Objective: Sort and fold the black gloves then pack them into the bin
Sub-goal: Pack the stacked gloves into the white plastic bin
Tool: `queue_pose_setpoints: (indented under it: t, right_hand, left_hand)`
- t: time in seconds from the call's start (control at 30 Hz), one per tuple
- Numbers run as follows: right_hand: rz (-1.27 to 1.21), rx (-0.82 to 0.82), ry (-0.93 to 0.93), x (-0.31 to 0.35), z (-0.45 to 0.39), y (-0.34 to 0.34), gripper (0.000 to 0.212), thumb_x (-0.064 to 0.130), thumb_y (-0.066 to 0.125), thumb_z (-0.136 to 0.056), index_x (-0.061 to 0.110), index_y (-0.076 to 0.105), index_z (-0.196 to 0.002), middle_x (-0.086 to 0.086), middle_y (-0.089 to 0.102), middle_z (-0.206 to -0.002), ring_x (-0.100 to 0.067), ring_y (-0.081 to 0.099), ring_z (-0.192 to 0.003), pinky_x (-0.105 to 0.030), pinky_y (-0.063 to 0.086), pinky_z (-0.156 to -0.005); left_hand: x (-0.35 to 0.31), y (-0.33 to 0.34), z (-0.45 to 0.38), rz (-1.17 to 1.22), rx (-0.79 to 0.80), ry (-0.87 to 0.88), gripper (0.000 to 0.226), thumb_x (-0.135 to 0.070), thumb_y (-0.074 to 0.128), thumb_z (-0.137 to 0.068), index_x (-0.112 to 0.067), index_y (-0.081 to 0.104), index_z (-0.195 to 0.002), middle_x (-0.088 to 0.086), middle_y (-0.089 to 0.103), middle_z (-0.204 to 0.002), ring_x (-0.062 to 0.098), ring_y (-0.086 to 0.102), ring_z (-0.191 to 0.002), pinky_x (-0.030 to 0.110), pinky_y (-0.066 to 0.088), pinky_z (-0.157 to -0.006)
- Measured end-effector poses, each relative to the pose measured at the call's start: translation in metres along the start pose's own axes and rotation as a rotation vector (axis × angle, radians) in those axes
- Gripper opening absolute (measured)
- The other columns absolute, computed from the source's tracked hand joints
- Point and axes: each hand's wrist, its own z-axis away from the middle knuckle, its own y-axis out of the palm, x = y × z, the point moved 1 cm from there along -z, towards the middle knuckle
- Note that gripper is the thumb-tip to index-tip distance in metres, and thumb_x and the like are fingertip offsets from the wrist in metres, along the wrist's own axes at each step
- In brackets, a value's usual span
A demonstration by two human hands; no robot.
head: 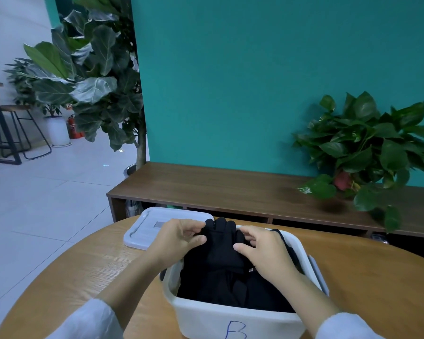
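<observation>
A white plastic bin (206,311) marked with a blue letter B stands on the round wooden table (96,270), full of black gloves (218,285). One black glove (222,237) is raised over the bin's far side, fingers pointing away from me. My left hand (179,241) pinches its left edge between thumb and fingers. On the glove's right side my right hand (262,250) grips it with curled fingers and thumb. Both hands are above the bin's opening.
The bin's white lid (145,226) lies flat on the table behind and left of the bin. Beyond the table runs a low wooden bench (230,192) with a leafy potted plant (367,152) at its right. A tall plant (96,77) stands at the left.
</observation>
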Motion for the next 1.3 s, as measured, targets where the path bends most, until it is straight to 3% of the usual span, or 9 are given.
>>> queue_pose_setpoints:
  t: [0.1,0.27,0.33,0.43,0.6,0.7,0.9,1.17,1.3]
  right_hand:
    - [0.150,0.045,-0.186,0.001,0.003,-0.007,0.040,0.029,0.065,-0.090,0.024,0.060,-0.129,0.022,0.059,-0.122,0.000,0.054,-0.108,-0.023,0.043,-0.096]
    - [0.392,0.231,-0.363,0.006,-0.001,-0.004,0.052,0.036,0.049,-0.101,0.022,0.036,-0.149,0.013,0.026,-0.158,-0.002,0.017,-0.146,-0.023,0.021,-0.116]
    - [0.418,0.307,-0.396,0.007,-0.005,0.001,0.054,0.035,0.045,-0.103,0.024,0.028,-0.152,0.013,0.015,-0.161,0.006,0.003,-0.144,-0.017,0.013,-0.114]
    - [0.460,0.385,-0.426,0.004,-0.009,0.005,0.054,0.035,0.039,-0.104,0.023,0.022,-0.154,0.014,0.006,-0.162,0.013,-0.010,-0.134,-0.013,0.012,-0.108]
    - [0.519,0.475,-0.429,-0.005,-0.012,0.008,0.053,0.038,0.032,-0.105,0.020,0.021,-0.154,0.008,0.005,-0.163,0.004,-0.005,-0.144,-0.012,0.005,-0.109]
    - [0.562,0.517,-0.427,-0.011,-0.013,0.012,0.052,0.038,0.029,-0.106,0.017,0.023,-0.153,0.005,0.009,-0.163,-0.005,0.002,-0.149,-0.020,0.008,-0.116]
    - [0.585,0.542,-0.431,-0.016,-0.018,0.016,0.052,0.038,0.028,-0.106,0.015,0.025,-0.152,0.003,0.013,-0.163,-0.008,0.006,-0.149,-0.017,0.003,-0.115]
    - [0.555,0.480,-0.386,-0.005,-0.004,0.004,0.054,0.036,0.028,-0.106,0.017,0.016,-0.155,0.005,0.003,-0.164,-0.006,-0.001,-0.149,-0.010,-0.009,-0.107]
    - [0.585,0.446,-0.324,-0.006,0.003,0.002,0.057,0.037,0.028,-0.106,0.017,0.010,-0.156,0.003,-0.001,-0.164,-0.006,-0.005,-0.149,-0.013,-0.012,-0.109]
  left_hand:
    - [0.000,0.002,0.002,-0.197,0.039,0.126,0.045,-0.016,0.072,-0.089,-0.022,0.061,-0.132,-0.023,0.053,-0.126,-0.011,0.046,-0.115,-0.006,0.027,-0.092]
    - [0.003,0.015,-0.001,-0.511,0.253,0.350,0.056,-0.027,0.060,-0.097,-0.022,0.039,-0.148,-0.022,0.031,-0.149,-0.011,0.017,-0.137,0.008,0.010,-0.115]
    - [0.005,0.017,-0.004,-0.561,0.341,0.351,0.058,-0.026,0.053,-0.101,-0.022,0.028,-0.153,-0.018,0.019,-0.156,-0.010,0.006,-0.140,0.004,0.000,-0.111]
    - [0.008,0.018,-0.005,-0.650,0.456,0.337,0.059,-0.028,0.042,-0.105,-0.022,0.013,-0.157,-0.013,0.004,-0.162,-0.004,-0.004,-0.145,0.011,-0.001,-0.115]
    - [0.009,0.022,-0.007,-0.858,0.538,0.346,0.060,-0.033,0.031,-0.107,-0.015,0.003,-0.157,-0.004,-0.004,-0.164,0.004,-0.009,-0.148,0.022,0.002,-0.121]
    - [0.012,0.026,-0.007,-0.956,0.538,0.368,0.058,-0.035,0.026,-0.108,-0.015,0.003,-0.157,-0.003,-0.003,-0.164,0.004,-0.007,-0.149,0.021,0.003,-0.118]
    - [0.015,0.030,-0.008,-1.081,0.529,0.390,0.057,-0.037,0.022,-0.108,-0.015,0.004,-0.157,0.000,0.000,-0.164,0.007,-0.002,-0.150,0.024,0.003,-0.121]
    - [0.010,0.030,-0.004,-0.949,0.469,0.296,0.055,-0.033,0.024,-0.107,-0.018,0.005,-0.157,-0.006,-0.001,-0.164,0.005,-0.003,-0.150,0.032,0.009,-0.123]
    - [-0.003,0.043,0.002,-0.904,0.441,0.328,0.055,-0.029,0.023,-0.108,-0.012,0.004,-0.157,0.000,-0.001,-0.164,0.008,-0.004,-0.150,0.020,-0.003,-0.118]
